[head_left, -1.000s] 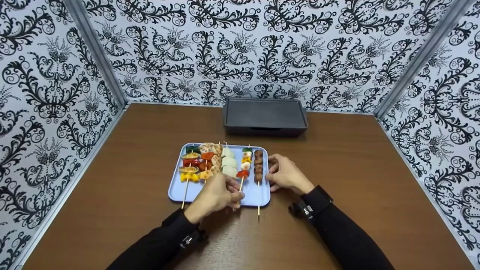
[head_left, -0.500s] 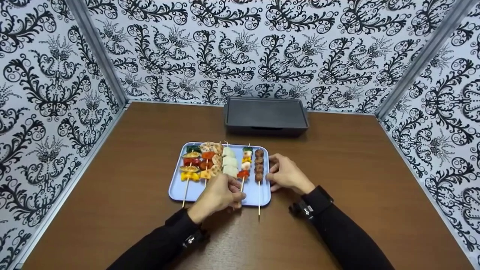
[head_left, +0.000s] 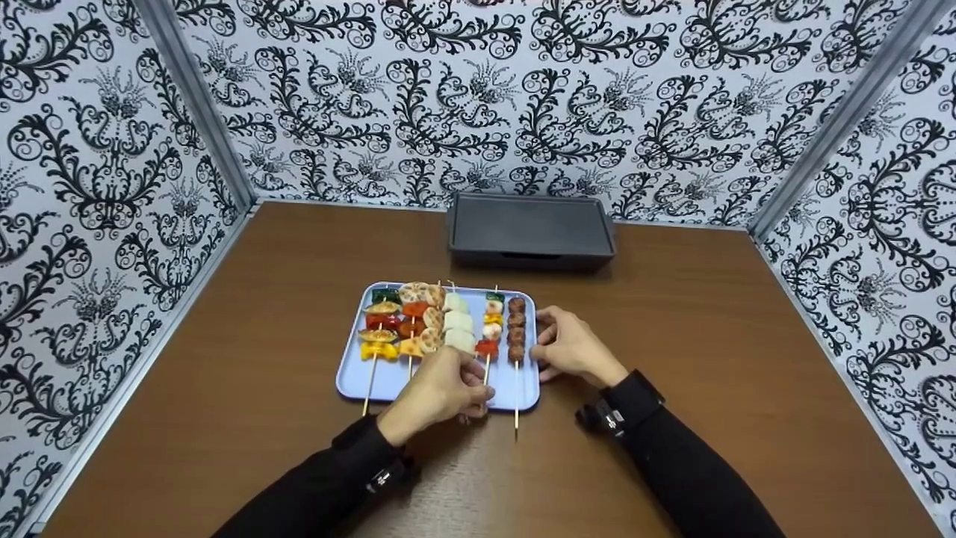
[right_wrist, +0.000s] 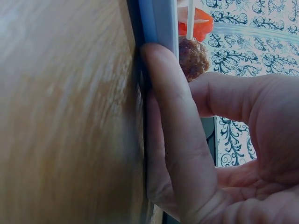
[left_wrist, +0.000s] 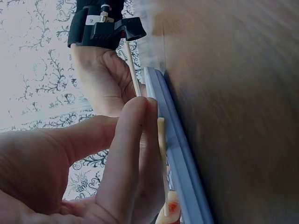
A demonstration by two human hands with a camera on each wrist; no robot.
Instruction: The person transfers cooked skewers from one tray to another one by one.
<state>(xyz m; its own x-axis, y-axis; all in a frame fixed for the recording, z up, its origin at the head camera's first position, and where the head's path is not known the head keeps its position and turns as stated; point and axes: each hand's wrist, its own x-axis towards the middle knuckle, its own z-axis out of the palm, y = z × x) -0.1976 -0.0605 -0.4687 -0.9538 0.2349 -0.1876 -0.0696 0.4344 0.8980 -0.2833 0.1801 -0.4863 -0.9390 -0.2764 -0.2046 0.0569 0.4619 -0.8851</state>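
A pale blue tray (head_left: 502, 385) lies on the table and bears several food skewers in a row. Near its front edge my left hand (head_left: 439, 388) pinches the bare stick of a vegetable skewer (head_left: 488, 348), which has red, white, yellow and green pieces. In the left wrist view, the blunt end of that skewer's stick (left_wrist: 162, 140) shows beside the fingers. My right hand (head_left: 571, 345) grips the tray's right edge, thumb at the rim, with fingers (right_wrist: 175, 112) along its side and underside. Closest to that hand is a meatball skewer (head_left: 516, 329), its stick jutting past the tray's front.
Left of the held skewer lie white-piece skewers (head_left: 458, 321), browned round slices (head_left: 432, 317) and mixed vegetable skewers (head_left: 379, 321). A dark grey rectangular griddle (head_left: 532, 228) stands behind the tray. Patterned walls (head_left: 478, 97) enclose the brown table (head_left: 709, 359) at the back and sides.
My left hand has shifted slightly to the right, and the vegetable skewer's stick end has swung right with it, leaving the skewer straighter. The right hand keeps its hold on the tray.
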